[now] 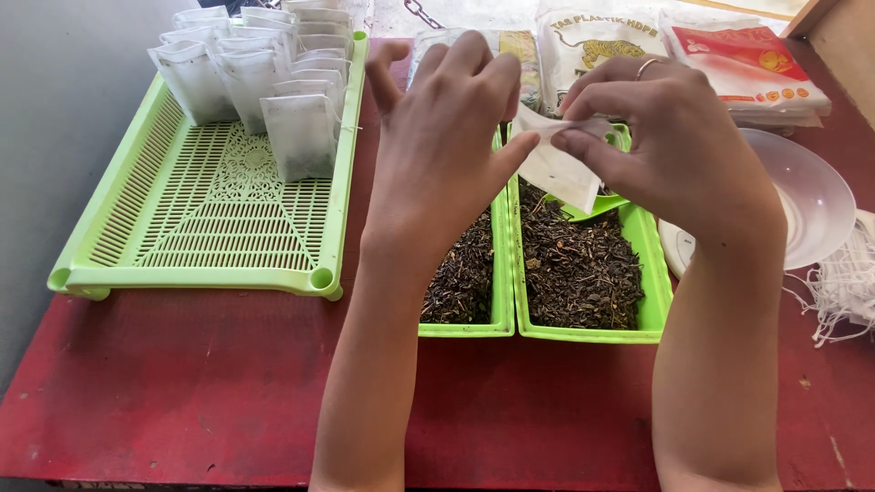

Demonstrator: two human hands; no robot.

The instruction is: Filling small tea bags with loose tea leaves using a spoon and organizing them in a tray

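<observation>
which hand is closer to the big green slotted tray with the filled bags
Left. The left hand hovers just right of the slotted tray; the right hand is farther right, above the tea trays.

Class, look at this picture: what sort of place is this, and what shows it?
Probably a small tea-packing workbench: green trays of loose tea, filled paper bags standing in a slatted tray, and both hands holding an empty bag.

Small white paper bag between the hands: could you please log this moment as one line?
left hand + right hand: hold small white bag | below: tea-leaf tray | left: filled bags
</observation>
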